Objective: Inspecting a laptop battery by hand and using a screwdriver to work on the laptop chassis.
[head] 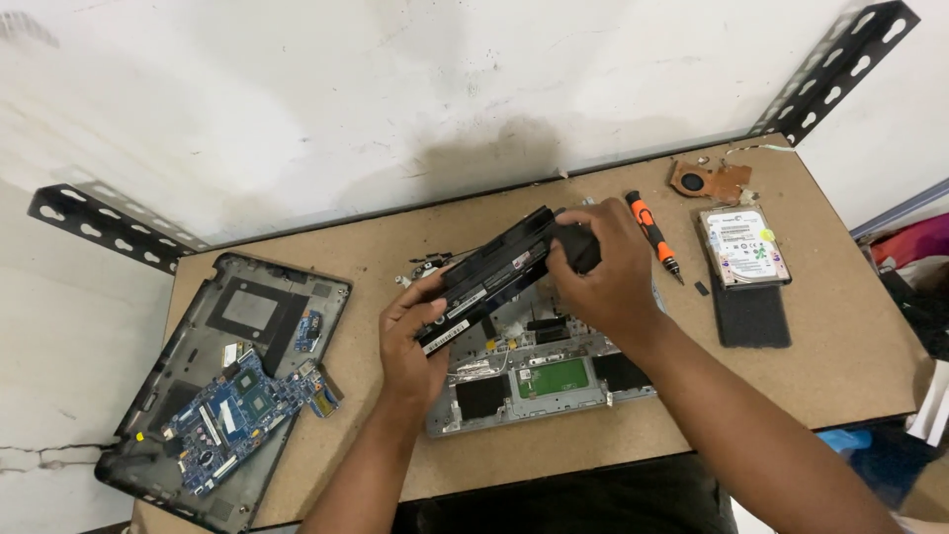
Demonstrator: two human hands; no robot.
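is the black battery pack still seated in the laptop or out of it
Out. Both the left hand and right hand hold the battery pack lifted and tilted above the grey laptop frame.

I see a long black laptop battery pack (494, 275), bar-shaped with a white label strip along its near edge, held tilted with its right end higher and farther away. It hangs just above the grey laptop palmrest frame (539, 381), which lies flat on the brown table, its green touchpad board facing up.

Laptop chassis (539, 381) at table's (840, 366) front edge, center; bottom cover w/ circuit board (232, 415) front-left corner; hard drive (743, 247), screwdriver (653, 235) back-right.
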